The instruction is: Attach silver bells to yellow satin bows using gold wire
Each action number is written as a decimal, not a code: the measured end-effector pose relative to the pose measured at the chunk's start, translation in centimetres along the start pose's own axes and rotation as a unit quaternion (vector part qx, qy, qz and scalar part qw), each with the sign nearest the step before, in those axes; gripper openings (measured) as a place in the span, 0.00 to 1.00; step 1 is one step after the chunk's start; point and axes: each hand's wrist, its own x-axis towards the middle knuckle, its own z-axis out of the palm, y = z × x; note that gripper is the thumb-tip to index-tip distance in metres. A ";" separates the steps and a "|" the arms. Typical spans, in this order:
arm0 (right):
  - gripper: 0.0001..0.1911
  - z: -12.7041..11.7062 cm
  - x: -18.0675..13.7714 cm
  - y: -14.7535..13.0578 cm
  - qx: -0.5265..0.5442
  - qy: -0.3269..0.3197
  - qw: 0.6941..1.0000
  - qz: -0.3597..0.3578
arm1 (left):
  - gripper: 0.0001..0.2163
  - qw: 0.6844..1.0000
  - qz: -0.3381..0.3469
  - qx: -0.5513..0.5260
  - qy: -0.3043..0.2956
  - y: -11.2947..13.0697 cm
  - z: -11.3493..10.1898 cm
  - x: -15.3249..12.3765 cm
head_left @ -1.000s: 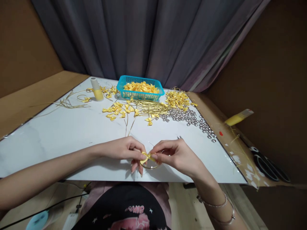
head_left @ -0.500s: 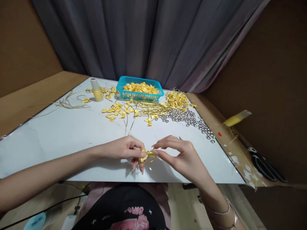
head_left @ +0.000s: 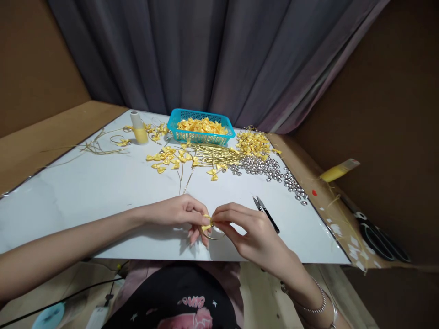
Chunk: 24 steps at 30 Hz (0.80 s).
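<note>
Between both hands, low over the front of the white tabletop, is a yellow ribbon bow (head_left: pixel 206 224) with a loop of gold cord (head_left: pixel 210 237) hanging below it. My left hand (head_left: pixel 190 214) pinches the bow's left side between thumb and fingers, its other fingers curled beneath. My right hand (head_left: pixel 242 226) has thumb and fingertips closed at the bow's right side, covering much of it. What exactly the right fingertips grip, ribbon or cord, is hidden. Just beyond the right hand lie black thread snips (head_left: pixel 268 214), blades pointing away.
A blue basket (head_left: pixel 230 133) of yellow bows stands at the back. Before it lie gold cords (head_left: pixel 216 155), loose bows (head_left: pixel 166 156) and silver beads (head_left: pixel 262 165). A yellow-filled bottle (head_left: pixel 139 130) stands back left. Scissors (head_left: pixel 377 237) and another yellow bottle (head_left: pixel 339 170) are at right.
My right hand has moved slightly left and closed in on the bow's right side, covering it. The snips, mostly hidden behind that hand before, now show.
</note>
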 end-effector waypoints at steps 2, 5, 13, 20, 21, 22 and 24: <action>0.11 0.0 0.0 0.0 -0.003 -0.003 1.000 0.003 | 0.10 1.000 0.000 -0.009 -0.001 0.0 0.0 0.0; 0.11 0.1 0.0 0.0 -0.005 -0.004 1.000 0.004 | 0.10 1.000 -0.003 -0.024 0.002 0.0 0.0 0.1; 0.12 0.2 -0.1 0.2 -0.003 0.001 1.000 -0.003 | 0.09 0.999 0.000 -0.051 0.000 -0.2 -0.2 0.1; 0.12 0.4 -0.1 0.4 -0.016 0.002 1.000 -0.010 | 0.08 0.998 -0.009 -0.061 0.009 -0.5 -0.2 0.1; 0.12 0.4 -0.1 0.4 -0.017 0.002 1.000 -0.010 | 0.08 0.998 -0.008 -0.066 0.007 -0.5 -0.3 0.2; 0.12 0.4 -0.1 0.4 -0.016 0.002 1.000 -0.010 | 0.08 0.997 -0.006 -0.072 0.005 -0.6 -0.3 0.2; 0.12 0.4 -0.1 0.5 -0.015 0.000 1.000 -0.007 | 0.09 0.997 -0.001 -0.081 0.002 -0.7 -0.3 0.2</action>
